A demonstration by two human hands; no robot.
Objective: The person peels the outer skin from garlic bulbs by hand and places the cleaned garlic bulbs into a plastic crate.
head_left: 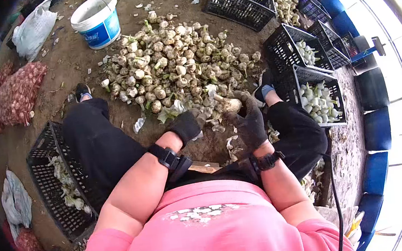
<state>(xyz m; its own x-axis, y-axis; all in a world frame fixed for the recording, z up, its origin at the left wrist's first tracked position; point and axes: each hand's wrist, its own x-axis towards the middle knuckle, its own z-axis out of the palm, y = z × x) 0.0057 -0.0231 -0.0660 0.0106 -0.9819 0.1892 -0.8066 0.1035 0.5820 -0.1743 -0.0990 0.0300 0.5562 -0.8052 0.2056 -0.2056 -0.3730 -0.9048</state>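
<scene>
A large heap of unpeeled garlic bulbs lies on the soil between my feet. My right hand, in a dark glove, is closed round one garlic bulb, whose stem points up and left. My left hand, also gloved, is at the near edge of the heap, beside loose papery skins. Its fingers curl away from the camera, and I cannot make out whether they hold anything.
On the right, black crates hold cleaned white garlic. Another black crate stands by my left leg. A white and blue bucket stands beyond the heap, with red net sacks at the left. Someone's hand shows at the top.
</scene>
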